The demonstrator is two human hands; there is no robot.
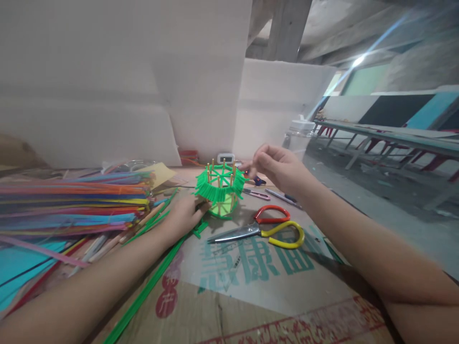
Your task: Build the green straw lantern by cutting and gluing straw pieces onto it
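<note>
The scissors (251, 231) lie nearest, blades pointing left. Beyond, the left hand (182, 215) touches the left side of the upright green model (221, 193); its grip is unclear. The right hand (283, 169), farther off, hovers right of it, fingers bunched, contents unclear.

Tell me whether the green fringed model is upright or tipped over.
Upright. The green fringed model has its wooden sticks pointing upward, and its fringe sits above the base.
</note>
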